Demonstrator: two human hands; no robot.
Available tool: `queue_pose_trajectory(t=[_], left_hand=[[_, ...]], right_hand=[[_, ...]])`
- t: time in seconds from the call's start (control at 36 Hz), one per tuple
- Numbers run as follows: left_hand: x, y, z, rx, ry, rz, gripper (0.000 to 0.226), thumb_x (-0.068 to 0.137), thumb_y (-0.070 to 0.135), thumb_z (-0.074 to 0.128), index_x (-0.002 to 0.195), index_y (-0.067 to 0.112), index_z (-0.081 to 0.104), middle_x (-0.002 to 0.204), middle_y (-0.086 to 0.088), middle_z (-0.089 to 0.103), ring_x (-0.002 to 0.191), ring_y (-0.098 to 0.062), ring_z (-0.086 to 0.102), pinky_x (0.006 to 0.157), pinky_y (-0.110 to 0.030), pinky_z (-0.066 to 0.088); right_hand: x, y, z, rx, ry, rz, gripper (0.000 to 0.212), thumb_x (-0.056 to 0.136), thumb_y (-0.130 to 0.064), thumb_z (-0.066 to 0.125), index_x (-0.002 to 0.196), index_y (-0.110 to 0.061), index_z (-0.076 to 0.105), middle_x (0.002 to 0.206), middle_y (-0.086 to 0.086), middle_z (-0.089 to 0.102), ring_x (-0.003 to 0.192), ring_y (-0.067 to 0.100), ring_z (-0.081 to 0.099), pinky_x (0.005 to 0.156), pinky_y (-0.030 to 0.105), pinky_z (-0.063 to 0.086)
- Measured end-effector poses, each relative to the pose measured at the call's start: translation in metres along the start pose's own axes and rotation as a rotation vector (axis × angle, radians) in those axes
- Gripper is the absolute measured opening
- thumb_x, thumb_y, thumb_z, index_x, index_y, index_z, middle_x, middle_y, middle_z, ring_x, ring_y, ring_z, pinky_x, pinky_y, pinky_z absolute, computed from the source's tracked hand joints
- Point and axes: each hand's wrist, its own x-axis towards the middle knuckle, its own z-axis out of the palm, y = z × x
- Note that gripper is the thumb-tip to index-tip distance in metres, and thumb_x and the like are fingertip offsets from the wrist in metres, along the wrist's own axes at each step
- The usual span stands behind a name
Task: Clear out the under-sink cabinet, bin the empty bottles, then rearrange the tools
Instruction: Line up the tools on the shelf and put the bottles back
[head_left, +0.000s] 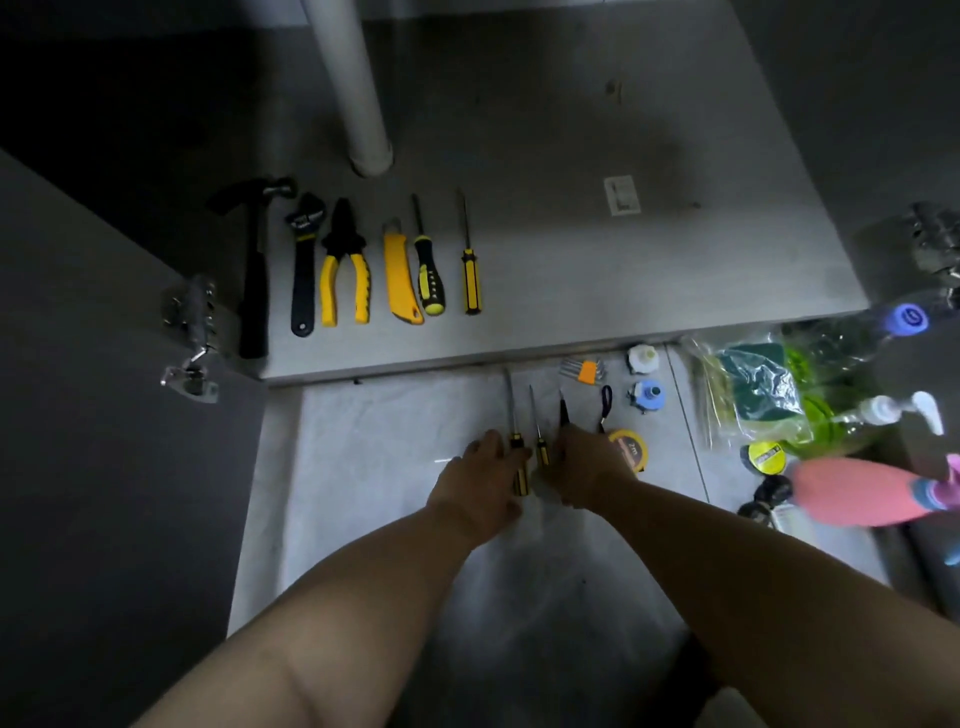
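A row of tools lies on the cabinet floor (571, 270): a hammer (254, 270), a wrench (304, 260), yellow pliers (344, 270), a yellow utility knife (401, 275) and two screwdrivers (429, 275) (470, 280). On the floor tiles in front, my left hand (480, 475) grips the handle of a black-and-yellow screwdriver (511, 410). A smaller screwdriver (539, 441) lies between my hands. My right hand (584, 467) holds a dark pointed tool (563, 410), only its tip showing.
A white drain pipe (353, 88) stands at the cabinet's back. An open door with hinges (189, 322) is on the left. To the right lie a tape measure (631, 447), hex keys (584, 370), small caps (644, 395), bagged sponges (763, 384) and a pink bottle (852, 491).
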Motion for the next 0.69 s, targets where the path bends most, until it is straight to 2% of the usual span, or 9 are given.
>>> queue_pose_trajectory(t=[0.08,0.17,0.25,0.33,0.42,0.5,0.56,0.61,0.69], left_hand=[[0.001,-0.002,0.004,0.015,0.042,0.023,0.072,0.085,0.034,0.069,0.15,0.03,0.039,0.137,-0.006,0.038,0.122,-0.031,0.047,0.095,-0.043,0.048],[-0.001,-0.005,0.008,0.001,0.067,0.022,0.061,0.085,0.027,0.068,0.141,0.024,0.046,0.133,-0.007,0.04,0.121,-0.031,0.047,0.091,-0.043,0.051],[-0.008,-0.011,0.016,-0.033,0.063,0.005,0.055,0.087,0.015,0.063,0.138,0.022,0.046,0.13,-0.008,0.042,0.118,-0.03,0.048,0.089,-0.043,0.053],[-0.013,-0.018,0.019,-0.093,0.047,-0.01,0.054,0.086,0.012,0.063,0.136,0.024,0.047,0.127,-0.007,0.044,0.115,-0.03,0.052,0.09,-0.04,0.053],[-0.019,-0.022,0.015,-0.144,-0.009,0.017,0.054,0.083,0.024,0.071,0.133,0.027,0.052,0.133,-0.005,0.049,0.115,-0.028,0.057,0.094,-0.032,0.05],[-0.028,-0.021,0.005,-0.161,-0.024,0.045,0.052,0.08,0.042,0.075,0.128,0.033,0.057,0.131,0.001,0.058,0.115,-0.023,0.06,0.096,-0.029,0.049],[-0.035,-0.019,-0.006,-0.146,-0.012,0.044,0.054,0.079,0.048,0.074,0.128,0.036,0.057,0.124,0.004,0.061,0.111,-0.021,0.062,0.094,-0.028,0.051],[-0.041,-0.015,-0.021,-0.115,-0.006,0.049,0.053,0.079,0.051,0.074,0.126,0.036,0.057,0.115,0.001,0.06,0.105,-0.023,0.062,0.086,-0.026,0.049],[-0.052,-0.005,-0.048,-0.088,0.003,0.071,0.05,0.08,0.05,0.074,0.125,0.035,0.057,0.11,0.0,0.058,0.101,-0.023,0.061,0.081,-0.023,0.045]], right_hand=[[0.004,-0.002,0.01,-0.004,0.034,0.012,0.031,0.093,-0.032,0.062,0.112,-0.01,0.053,0.101,0.016,0.069,0.09,0.034,0.071,0.077,0.048,0.061],[0.008,-0.003,0.018,-0.019,0.079,0.029,0.031,0.092,-0.031,0.062,0.114,-0.011,0.052,0.104,0.016,0.067,0.092,0.036,0.07,0.076,0.047,0.061],[0.01,-0.002,0.024,-0.039,0.111,0.04,0.024,0.093,-0.025,0.059,0.112,-0.01,0.056,0.104,0.015,0.067,0.092,0.034,0.07,0.075,0.043,0.061],[0.009,-0.004,0.025,-0.063,0.081,0.032,0.018,0.09,-0.023,0.062,0.104,-0.011,0.061,0.096,0.013,0.071,0.084,0.032,0.073,0.073,0.042,0.062],[0.006,-0.005,0.022,-0.067,-0.012,0.043,0.017,0.083,-0.019,0.072,0.095,-0.009,0.063,0.088,0.012,0.073,0.08,0.029,0.074,0.071,0.043,0.063],[0.003,-0.009,0.01,-0.087,-0.121,0.042,0.024,0.077,-0.018,0.081,0.093,-0.008,0.066,0.09,0.012,0.075,0.085,0.027,0.074,0.075,0.038,0.062],[-0.002,-0.012,-0.005,-0.053,-0.172,0.048,0.015,0.082,-0.02,0.075,0.086,-0.01,0.064,0.087,0.01,0.075,0.077,0.021,0.074,0.062,0.027,0.059],[-0.007,-0.017,-0.022,0.039,-0.215,0.052,0.01,0.089,-0.017,0.067,0.082,-0.013,0.063,0.081,0.007,0.073,0.059,0.013,0.072,0.047,0.02,0.053],[-0.027,-0.026,-0.053,0.132,-0.282,0.04,0.012,0.089,-0.01,0.067,0.079,-0.013,0.061,0.081,0.009,0.07,0.056,0.014,0.07,0.051,0.023,0.056]])
